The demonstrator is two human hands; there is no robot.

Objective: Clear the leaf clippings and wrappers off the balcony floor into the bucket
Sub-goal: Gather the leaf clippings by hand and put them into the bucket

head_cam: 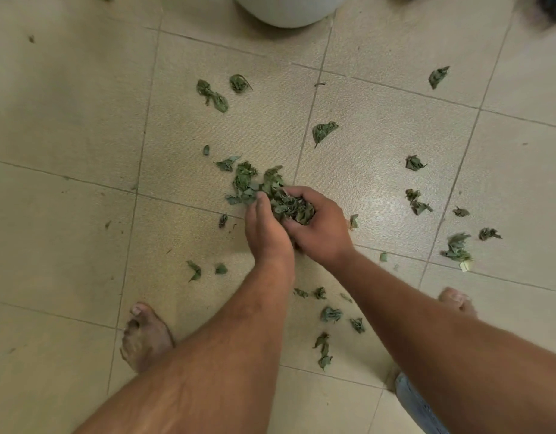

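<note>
Light: we see soft, even, slightly dim light.
Glare: we note a pale sheen on the floor point(378, 200).
Shadows: faint, diffuse.
Blur: we find the top right corner smeared.
Edges: grout lines point(136, 195) bow.

Bare, lightly haired forearms end in the left hand point(268, 234) and right hand point(322, 233). Both feet are bare: left foot point(145, 336) at eight o'clock, right foot point(455, 300) at four. Faded blue jeans point(417, 408) show at five o'clock.

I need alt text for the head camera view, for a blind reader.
The right hand grips a bunch of green leaf clippings and the left hand touches it, over a beige tiled floor. More clippings lie scattered around; a white container shows at the top.
</note>
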